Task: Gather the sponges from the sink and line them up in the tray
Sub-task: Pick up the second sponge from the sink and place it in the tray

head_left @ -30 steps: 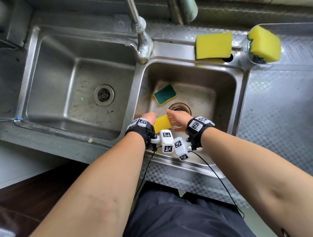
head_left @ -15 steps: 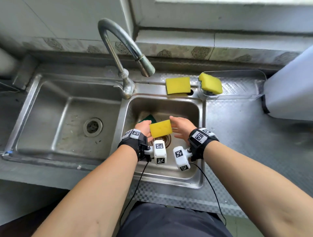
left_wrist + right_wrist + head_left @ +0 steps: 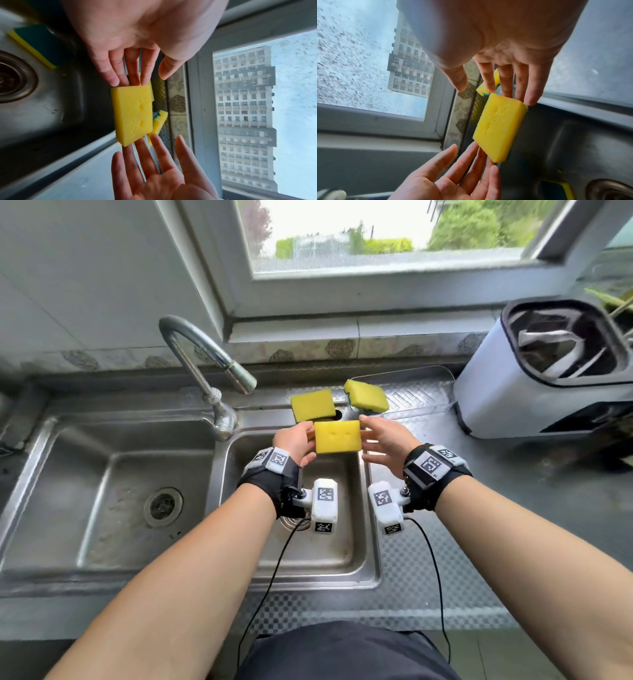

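A yellow sponge [image 3: 337,441] [image 3: 132,115] [image 3: 500,128] hangs above the back rim of the right sink basin [image 3: 342,546]. It is pressed at its two short ends between the straight fingertips of my left hand [image 3: 296,440] [image 3: 130,79] and my right hand [image 3: 385,440] [image 3: 505,88]. A second yellow sponge [image 3: 312,404] lies on the ledge behind the basin. A third sponge [image 3: 366,400] leans in the left end of the clear tray [image 3: 418,397]. A green-topped sponge [image 3: 39,44] lies on the basin floor, hidden in the head view.
The curved faucet [image 3: 205,361] stands left of the hands, with the larger left basin [image 3: 102,491] beyond it. A white bin [image 3: 548,371] stands on the counter just right of the tray. A window sill runs along the back wall.
Both hands have lifted the yellow sponge out of the right basin, up and back toward the tray. The head view has tilted up to show the window.
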A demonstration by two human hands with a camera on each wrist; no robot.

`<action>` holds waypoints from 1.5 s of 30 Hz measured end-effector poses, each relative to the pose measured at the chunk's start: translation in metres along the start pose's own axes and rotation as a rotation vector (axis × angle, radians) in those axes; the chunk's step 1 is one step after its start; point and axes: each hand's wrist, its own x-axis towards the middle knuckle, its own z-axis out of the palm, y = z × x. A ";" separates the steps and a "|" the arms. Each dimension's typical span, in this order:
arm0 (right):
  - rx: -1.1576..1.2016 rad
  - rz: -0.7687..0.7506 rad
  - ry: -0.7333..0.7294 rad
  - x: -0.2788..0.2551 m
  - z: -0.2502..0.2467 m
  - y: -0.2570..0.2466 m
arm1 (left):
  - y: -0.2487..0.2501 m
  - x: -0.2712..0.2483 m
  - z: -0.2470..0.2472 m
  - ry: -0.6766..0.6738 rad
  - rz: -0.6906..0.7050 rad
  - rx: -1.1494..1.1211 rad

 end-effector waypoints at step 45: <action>-0.102 -0.144 0.234 0.114 -0.110 -0.067 | 0.054 0.042 0.126 -0.018 0.077 -0.007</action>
